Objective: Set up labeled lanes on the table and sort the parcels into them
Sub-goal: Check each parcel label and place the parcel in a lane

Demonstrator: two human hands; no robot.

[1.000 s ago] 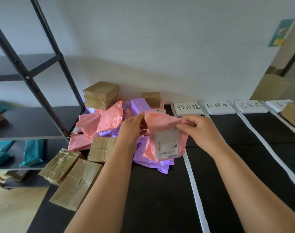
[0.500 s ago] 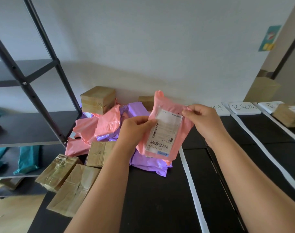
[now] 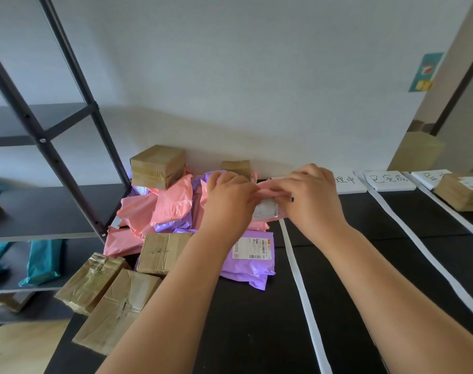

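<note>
At the far left a black metal shelf rack is standing beside the desk, and teal plastic mailer bags are lying on its lower shelf. On the black desk I am seeing flat brown cardboard parcels wrapped in clear tape lying at the left front corner. Behind them a heap of pink and purple plastic mailers is spreading toward the wall, with a taped brown cardboard cube sitting at its back. A purple plastic mailer with a white shipping label is lying at the heap's right front.

My left grip is pinching the left edge of a soft pink plastic mailer bag, and my right grip is grasping its right edge. Together they are holding it over the heap's right side, just left of the first tape line. The bag is looking crumpled and tipped almost edge-on. A white printed label is showing on its near face, too blurred for me to read.

Further right, white tape strips are running front to back, dividing the desk into lanes. White cards with handwritten black characters are lying at the lane heads by the wall. A brown cardboard box is sitting in the far right lane.
</note>
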